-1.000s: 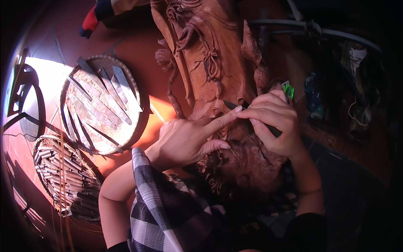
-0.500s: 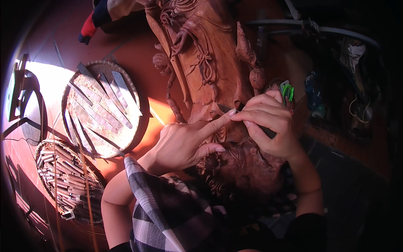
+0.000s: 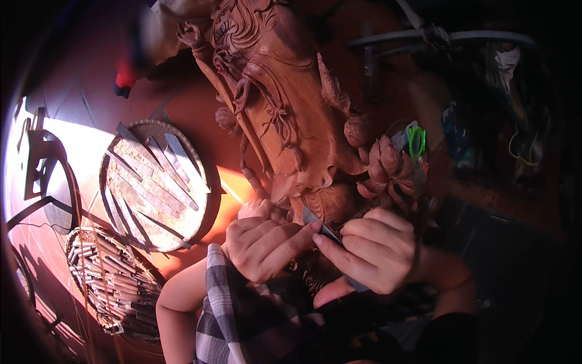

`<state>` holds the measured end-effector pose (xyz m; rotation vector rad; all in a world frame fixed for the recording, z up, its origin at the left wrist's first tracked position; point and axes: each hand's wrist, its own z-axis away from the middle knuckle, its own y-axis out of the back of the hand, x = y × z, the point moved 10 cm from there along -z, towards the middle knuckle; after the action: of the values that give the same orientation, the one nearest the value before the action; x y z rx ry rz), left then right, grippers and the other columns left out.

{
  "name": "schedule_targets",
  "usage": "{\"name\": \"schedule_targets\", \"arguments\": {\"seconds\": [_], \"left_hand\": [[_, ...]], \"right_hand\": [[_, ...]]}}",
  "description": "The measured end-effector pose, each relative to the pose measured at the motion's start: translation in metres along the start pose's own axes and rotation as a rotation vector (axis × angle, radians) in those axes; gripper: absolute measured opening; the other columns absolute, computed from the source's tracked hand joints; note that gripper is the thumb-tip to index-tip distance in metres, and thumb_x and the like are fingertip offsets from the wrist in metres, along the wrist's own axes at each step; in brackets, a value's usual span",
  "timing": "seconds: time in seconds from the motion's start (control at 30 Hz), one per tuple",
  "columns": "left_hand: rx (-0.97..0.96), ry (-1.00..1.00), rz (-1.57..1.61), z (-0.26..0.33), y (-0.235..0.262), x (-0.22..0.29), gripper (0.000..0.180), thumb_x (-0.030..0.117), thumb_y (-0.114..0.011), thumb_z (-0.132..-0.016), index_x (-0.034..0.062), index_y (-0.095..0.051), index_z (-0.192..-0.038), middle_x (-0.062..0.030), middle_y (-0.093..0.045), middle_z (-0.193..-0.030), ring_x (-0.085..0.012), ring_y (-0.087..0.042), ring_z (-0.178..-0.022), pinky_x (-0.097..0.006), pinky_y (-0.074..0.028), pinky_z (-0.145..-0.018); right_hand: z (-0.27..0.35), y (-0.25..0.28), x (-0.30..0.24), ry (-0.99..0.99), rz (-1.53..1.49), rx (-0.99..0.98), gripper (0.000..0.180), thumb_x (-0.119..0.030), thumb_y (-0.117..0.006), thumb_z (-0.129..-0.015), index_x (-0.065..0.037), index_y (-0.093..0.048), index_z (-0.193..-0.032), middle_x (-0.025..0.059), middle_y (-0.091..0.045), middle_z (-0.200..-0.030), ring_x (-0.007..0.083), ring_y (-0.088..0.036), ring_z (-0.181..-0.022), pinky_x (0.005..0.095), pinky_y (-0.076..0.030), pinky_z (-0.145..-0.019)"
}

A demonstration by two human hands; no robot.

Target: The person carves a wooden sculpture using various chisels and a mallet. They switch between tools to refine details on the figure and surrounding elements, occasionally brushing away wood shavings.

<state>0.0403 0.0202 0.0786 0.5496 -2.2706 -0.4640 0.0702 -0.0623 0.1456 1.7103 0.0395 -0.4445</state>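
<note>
Grey, flat metal blade (image 3: 310, 216) sits between both hands, long axis slanting upper left to lower right, tip toward the reddish-brown carved wooden figure (image 3: 297, 130). Right hand (image 3: 377, 252) is closed around it, index finger stretched along it. Left hand (image 3: 267, 246) is curled, fingertips at the blade; can't really tell if they're gripping.

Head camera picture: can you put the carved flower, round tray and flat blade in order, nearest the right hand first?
From the right hand:
1. Flat blade, touching its fingers.
2. Carved flower, beyond the knuckles.
3. Round tray, off left.
</note>
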Motion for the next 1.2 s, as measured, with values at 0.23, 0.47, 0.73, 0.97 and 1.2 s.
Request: {"name": "schedule_targets", "arguments": {"seconds": [0.23,0.47,0.73,0.97,1.2], "left_hand": [[0.01,0.22,0.31,-0.007,-0.006,-0.03,0.031,0.014,-0.073,-0.071,-0.0002,-0.072,-0.099,-0.0094,-0.07,-0.084,-0.0262,-0.072,-0.075,-0.036,-0.057,-0.064],[0.115,0.248,0.244,-0.011,-0.008,-0.041,0.028,0.014,-0.071,-0.069,-0.0022,-0.069,-0.093,-0.0151,-0.07,-0.088,-0.029,-0.072,-0.077,-0.034,-0.056,-0.064],[0.287,0.351,0.134,-0.01,-0.002,-0.049,0.032,0.013,-0.076,-0.06,-0.0015,-0.07,-0.088,-0.0139,-0.068,-0.082,-0.0248,-0.069,-0.069,-0.031,-0.052,-0.057],[0.41,0.302,0.007,-0.014,-0.006,-0.042,0.043,0.013,-0.08,-0.048,-0.0008,-0.072,-0.089,-0.011,-0.064,-0.076,-0.023,-0.066,-0.065,-0.029,-0.048,-0.051],[0.346,0.25,0.006,-0.018,-0.009,-0.046,0.038,0.012,-0.083,-0.047,0.0008,-0.065,-0.079,-0.0095,-0.062,-0.077,-0.022,-0.062,-0.065,-0.027,-0.043,-0.053]], "right_hand": [[-0.018,-0.001,-0.021,0.102,0.06,0.178,0.042,-0.048,-0.073,-0.077,-0.007,-0.074,-0.091,-0.002,-0.049,-0.082,0.0138,-0.048,-0.075,0.0316,-0.038,-0.067],[-0.037,-0.056,-0.016,0.153,-0.432,-0.072,0.027,-0.03,-0.071,-0.08,-0.009,-0.054,-0.074,0.0026,-0.048,-0.079,0.0206,-0.051,-0.077,0.0355,-0.042,-0.072],[-0.049,-0.057,-0.006,0.122,-0.515,-0.02,0.016,-0.019,-0.068,-0.067,-0.008,-0.061,-0.057,0.0045,-0.057,-0.064,0.0206,-0.057,-0.074,0.0343,-0.044,-0.073],[-0.038,-0.061,-0.002,0.169,-0.453,-0.052,0.014,-0.019,-0.063,-0.065,-0.009,-0.062,-0.056,0.0049,-0.059,-0.064,0.0193,-0.058,-0.074,0.0338,-0.045,-0.073],[-0.039,-0.061,0.003,0.119,-0.417,-0.037,0.014,-0.019,-0.064,-0.067,-0.009,-0.062,-0.057,0.0045,-0.058,-0.065,0.0191,-0.058,-0.074,0.0349,-0.044,-0.074]]}}
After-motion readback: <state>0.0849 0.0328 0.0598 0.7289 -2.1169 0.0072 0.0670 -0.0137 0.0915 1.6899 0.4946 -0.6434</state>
